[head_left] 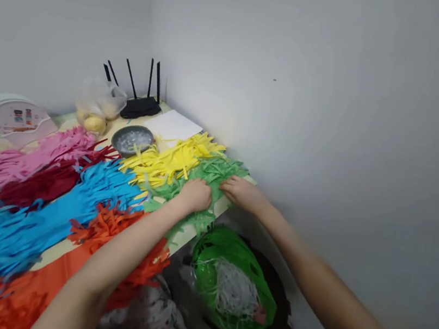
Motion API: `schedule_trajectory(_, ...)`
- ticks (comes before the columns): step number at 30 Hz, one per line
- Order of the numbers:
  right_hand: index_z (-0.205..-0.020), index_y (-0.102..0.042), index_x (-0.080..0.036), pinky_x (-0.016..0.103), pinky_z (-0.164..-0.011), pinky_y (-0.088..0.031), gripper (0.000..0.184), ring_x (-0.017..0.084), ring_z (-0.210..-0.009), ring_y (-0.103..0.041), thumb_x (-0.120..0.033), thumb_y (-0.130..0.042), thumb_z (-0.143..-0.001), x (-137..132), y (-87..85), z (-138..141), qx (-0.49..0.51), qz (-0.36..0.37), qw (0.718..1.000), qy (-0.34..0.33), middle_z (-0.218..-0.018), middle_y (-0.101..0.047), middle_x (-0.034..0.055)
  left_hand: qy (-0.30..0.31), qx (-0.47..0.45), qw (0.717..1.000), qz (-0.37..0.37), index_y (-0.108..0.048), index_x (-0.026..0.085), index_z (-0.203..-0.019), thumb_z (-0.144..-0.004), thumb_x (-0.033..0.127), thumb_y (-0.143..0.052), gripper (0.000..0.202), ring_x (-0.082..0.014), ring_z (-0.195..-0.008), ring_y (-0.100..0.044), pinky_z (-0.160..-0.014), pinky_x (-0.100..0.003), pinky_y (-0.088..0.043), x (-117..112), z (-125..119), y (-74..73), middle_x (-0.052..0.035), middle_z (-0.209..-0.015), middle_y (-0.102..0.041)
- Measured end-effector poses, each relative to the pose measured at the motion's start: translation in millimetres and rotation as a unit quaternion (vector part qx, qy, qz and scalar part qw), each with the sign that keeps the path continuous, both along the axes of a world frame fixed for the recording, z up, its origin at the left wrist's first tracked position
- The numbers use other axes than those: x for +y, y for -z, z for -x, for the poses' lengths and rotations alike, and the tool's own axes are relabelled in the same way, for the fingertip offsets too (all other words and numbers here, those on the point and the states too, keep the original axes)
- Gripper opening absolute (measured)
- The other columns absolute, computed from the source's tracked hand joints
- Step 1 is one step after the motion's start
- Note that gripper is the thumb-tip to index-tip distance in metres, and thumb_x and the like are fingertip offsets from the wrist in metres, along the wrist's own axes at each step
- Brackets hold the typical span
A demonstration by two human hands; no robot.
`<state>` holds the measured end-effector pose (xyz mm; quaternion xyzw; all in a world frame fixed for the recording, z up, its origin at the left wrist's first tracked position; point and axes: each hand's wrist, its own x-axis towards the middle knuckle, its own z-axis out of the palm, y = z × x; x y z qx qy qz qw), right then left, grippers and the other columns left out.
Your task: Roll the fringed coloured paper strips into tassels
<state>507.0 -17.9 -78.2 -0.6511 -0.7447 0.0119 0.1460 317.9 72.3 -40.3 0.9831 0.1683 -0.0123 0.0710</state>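
A green fringed strip (220,174) that looks like cut cloth or crepe paper lies at the table's right corner. My left hand (197,195) is closed on its middle, knuckles up, the fingertips hidden. To the right, my right hand (243,192) has its fingers pressed together at the strip's edge, seemingly pinching it. Just behind lies a yellow fringed strip (173,160). Left of my hands spread blue (60,207), dark red (45,182), pink (30,158) and orange-red (63,273) fringed strips, the last partly covered by my left forearm.
Beyond the strips sit a grey bowl (132,140) with clear bits, a black router (140,107), white paper (173,126), a plastic bag (96,105) and a pale container (18,118). Below the table edge, a green-lined bin (212,240) holds white shreds. A wall rises at right.
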Motion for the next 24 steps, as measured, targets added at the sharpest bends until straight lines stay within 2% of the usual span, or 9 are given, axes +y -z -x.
schedule_trajectory(5,-0.085,-0.069,-0.016,0.034,-0.082,-0.042,0.02,0.023,-0.088,-0.055,-0.016,-0.049,-0.09,3,-11.3,0,-0.052,0.004,0.998,-0.046,-0.09,-0.069,0.0121,-0.029,-0.014,0.999,-0.003,-0.068,0.005,-0.106,-0.085,0.049,-0.059,0.049,-0.0345,-0.107,-0.059,-0.091,-0.044,-0.049,-8,-12,5.6,-0.0226,-0.109,-0.065)
schedule_trajectory(10,-0.087,-0.069,-0.013,0.034,-0.076,-0.038,0.021,0.024,-0.087,-0.052,-0.014,-0.048,-0.09,1,-15.0,5,-0.092,0.005,0.994,-0.061,-0.09,-0.067,0.0131,-0.053,-0.022,0.998,0.008,-0.065,0.006,-0.108,-0.082,0.041,-0.063,0.044,-0.0334,-0.108,-0.059,-0.091,-0.041,-0.049,-8,-15,10.1,-0.0208,-0.109,-0.064)
schedule_trajectory(17,-0.074,-0.068,-0.015,0.031,-0.072,-0.037,0.027,0.022,-0.08,-0.052,-0.017,-0.048,-0.093,8,-10.1,2,-0.096,0.036,0.991,-0.085,-0.08,-0.066,0.0103,-0.062,-0.02,0.997,0.039,-0.067,0.006,-0.107,-0.08,0.044,-0.066,0.047,-0.0344,-0.109,-0.059,-0.092,-0.041,-0.049,-3,-14,11.1,-0.0214,-0.11,-0.065)
schedule_trajectory(24,-0.07,-0.067,-0.016,0.03,-0.072,-0.038,0.019,0.02,-0.075,-0.053,-0.011,-0.056,-0.084,26,-15.4,-2,-0.081,0.085,0.988,-0.102,-0.074,-0.065,0.0074,-0.071,-0.016,0.995,0.067,-0.07,0.008,-0.102,-0.08,0.047,-0.065,0.045,-0.0348,-0.109,-0.06,-0.092,-0.041,-0.049,0,-14,10.2,-0.021,-0.109,-0.065)
